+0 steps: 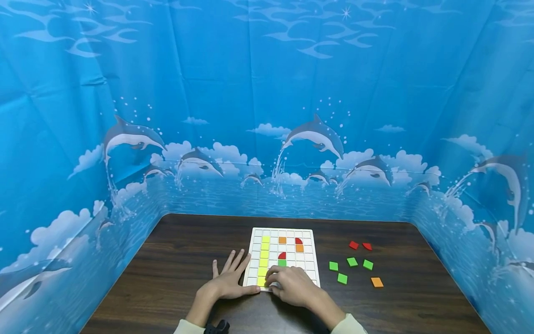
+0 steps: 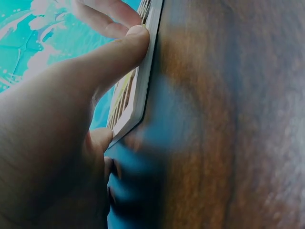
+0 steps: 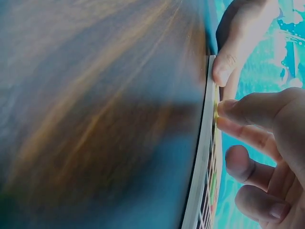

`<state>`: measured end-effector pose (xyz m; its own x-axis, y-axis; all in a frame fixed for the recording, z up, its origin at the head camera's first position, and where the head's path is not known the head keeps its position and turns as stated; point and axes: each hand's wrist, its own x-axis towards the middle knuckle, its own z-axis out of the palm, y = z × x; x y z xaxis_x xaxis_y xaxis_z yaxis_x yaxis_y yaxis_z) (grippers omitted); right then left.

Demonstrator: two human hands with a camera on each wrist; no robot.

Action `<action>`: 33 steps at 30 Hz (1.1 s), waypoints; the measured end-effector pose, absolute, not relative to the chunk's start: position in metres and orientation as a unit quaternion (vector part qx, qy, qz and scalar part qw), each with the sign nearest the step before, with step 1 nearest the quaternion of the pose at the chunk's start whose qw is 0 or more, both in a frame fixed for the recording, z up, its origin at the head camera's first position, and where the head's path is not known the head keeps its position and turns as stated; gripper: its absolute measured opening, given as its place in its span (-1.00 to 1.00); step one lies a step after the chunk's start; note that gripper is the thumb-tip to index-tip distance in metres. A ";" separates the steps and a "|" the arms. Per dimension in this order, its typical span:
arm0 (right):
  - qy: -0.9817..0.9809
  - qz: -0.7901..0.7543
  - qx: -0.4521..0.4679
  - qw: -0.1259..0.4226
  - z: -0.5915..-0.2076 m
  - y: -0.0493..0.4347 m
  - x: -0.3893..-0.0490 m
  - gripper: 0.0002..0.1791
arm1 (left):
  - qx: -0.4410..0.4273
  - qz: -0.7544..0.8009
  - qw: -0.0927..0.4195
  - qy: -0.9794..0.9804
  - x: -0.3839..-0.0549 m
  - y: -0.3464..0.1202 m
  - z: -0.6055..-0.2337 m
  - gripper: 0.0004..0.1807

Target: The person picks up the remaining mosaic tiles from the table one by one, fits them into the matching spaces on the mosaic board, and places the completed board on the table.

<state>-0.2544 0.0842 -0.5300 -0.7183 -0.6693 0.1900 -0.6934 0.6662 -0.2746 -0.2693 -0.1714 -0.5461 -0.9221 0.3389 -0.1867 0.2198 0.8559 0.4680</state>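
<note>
6 yellow tiles (image 1: 264, 254) run in a column along the left side of the white board (image 1: 308, 256), down to its near edge. Your right hand (image 1: 297, 285) pinches the yellow tile closest to you between thumb and forefinger, beside the board's near left corner. Your left hand (image 1: 227, 280) lies wide with its fingers spread, its thumb on the near edge by that corner and its forefinger at the left edge.

Farther in on the board you have 2 red quarter-circles (image 1: 282, 255), 2 orange squares (image 1: 282, 240) and 1 green square (image 1: 282, 262). The board sits around the middle of the desk (image 1: 179, 241), with its far edge near the desk's far edge. Between the board and the desk's right edge lie 4 loose green squares (image 1: 352, 262), 2 loose red pieces (image 1: 353, 245) and 1 loose orange square (image 1: 377, 282), all apart from each other.
</note>
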 end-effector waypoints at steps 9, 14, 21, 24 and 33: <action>-0.918 0.183 0.348 0.045 -0.522 0.109 -0.257 -0.89 | 0.137 0.205 0.127 0.961 -0.271 -0.168 -0.545 0.28; -0.927 0.190 0.322 0.045 -0.516 0.128 -0.261 -0.89 | 0.138 0.213 0.118 0.960 -0.272 -0.168 -0.549 0.31; -0.945 0.190 0.260 0.065 -0.509 0.161 -0.270 -0.91 | 0.136 0.202 0.106 0.964 -0.271 -0.167 -0.541 0.21; -0.955 0.186 0.218 0.078 -0.505 0.177 -0.275 -0.90 | 0.133 0.191 0.102 0.967 -0.271 -0.168 -0.542 0.19; -0.967 0.185 0.142 0.103 -0.494 0.233 -0.294 -0.92 | 0.149 0.222 0.083 0.960 -0.269 -0.169 -0.540 0.18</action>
<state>-0.2937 0.2328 -0.4940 -0.9384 -0.2374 0.2510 -0.3132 0.8913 -0.3280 -0.2687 -0.1685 -0.5404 -0.9418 0.3233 -0.0925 0.2497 0.8566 0.4516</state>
